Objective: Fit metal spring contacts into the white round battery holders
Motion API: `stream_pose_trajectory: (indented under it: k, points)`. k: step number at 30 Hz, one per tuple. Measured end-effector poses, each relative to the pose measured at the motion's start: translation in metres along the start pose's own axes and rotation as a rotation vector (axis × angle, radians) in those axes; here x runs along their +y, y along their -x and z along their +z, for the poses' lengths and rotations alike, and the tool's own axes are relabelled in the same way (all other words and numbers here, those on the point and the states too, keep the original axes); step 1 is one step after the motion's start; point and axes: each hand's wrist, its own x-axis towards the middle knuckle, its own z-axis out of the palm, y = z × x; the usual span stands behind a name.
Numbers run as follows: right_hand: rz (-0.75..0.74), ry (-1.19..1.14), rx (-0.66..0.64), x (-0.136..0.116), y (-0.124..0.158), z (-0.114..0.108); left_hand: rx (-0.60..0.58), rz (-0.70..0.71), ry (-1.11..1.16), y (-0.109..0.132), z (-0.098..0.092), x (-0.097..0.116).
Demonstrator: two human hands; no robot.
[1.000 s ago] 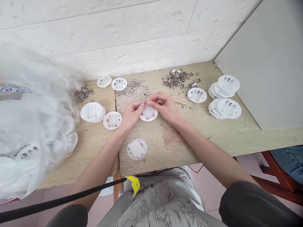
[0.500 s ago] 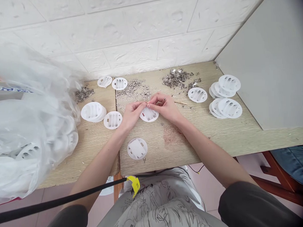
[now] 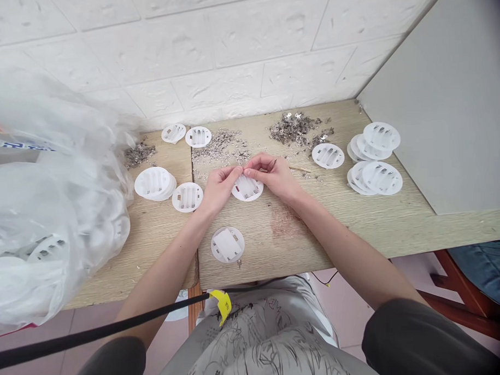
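A round white plastic disc (image 3: 247,190) with slots lies on the wooden table, under my fingertips. My left hand (image 3: 220,189) has its thumb and forefinger pinched at the disc's far edge. Beside it, fingertips nearly touching, my right hand (image 3: 271,176) pinches at the same edge from the right. Anything between the fingers is too small to make out. Small metal pieces (image 3: 219,147) lie scattered just beyond my hands, and a darker heap of metal clips (image 3: 294,129) sits behind my right hand. A thin wooden stick (image 3: 299,168) lies right of it.
Stacked discs stand at right (image 3: 381,177) and at left (image 3: 153,183). Another disc (image 3: 228,244) lies near the front edge. A large clear plastic bag (image 3: 58,216) of discs fills the left. A grey panel (image 3: 444,109) borders the right, and a black cable (image 3: 115,325) crosses the lower left.
The whole view has shifted very slightly. Both hands remain pinched at the disc's far edge, with the right fingers slightly changed in pose.
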Motion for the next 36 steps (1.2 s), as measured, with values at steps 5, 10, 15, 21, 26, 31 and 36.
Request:
stream_pose_trajectory:
  k: [5,10,15,21,26,31,36]
  points:
    - [0.031,0.006,0.005,-0.0017,0.0006,0.0003,-0.013,0.016,0.012,0.0005,0.0012,0.0029]
    - [0.102,-0.002,0.019,-0.0055,0.0019,0.0013,-0.004,-0.008,0.001,0.0005,0.0024,0.0037]
    - [0.096,-0.007,0.024,-0.0068,0.0019,0.0014,-0.016,0.001,0.011,0.0008,0.0030,0.0036]
    - [0.034,0.025,0.025,-0.0049,0.0000,-0.0014,-0.003,0.036,-0.005,-0.0002,0.0012,0.0011]
    - [0.022,0.004,0.006,-0.0031,-0.0009,-0.0014,-0.003,0.057,-0.011,-0.0027,-0.0010,-0.0031]
    - [0.019,0.056,0.016,-0.0046,0.0004,-0.0007,-0.007,0.050,0.008,-0.0016,-0.0001,-0.0035]
    - [0.082,0.046,0.010,-0.0043,0.0000,-0.0014,-0.041,0.024,-0.006,-0.0001,0.0008,-0.0014]
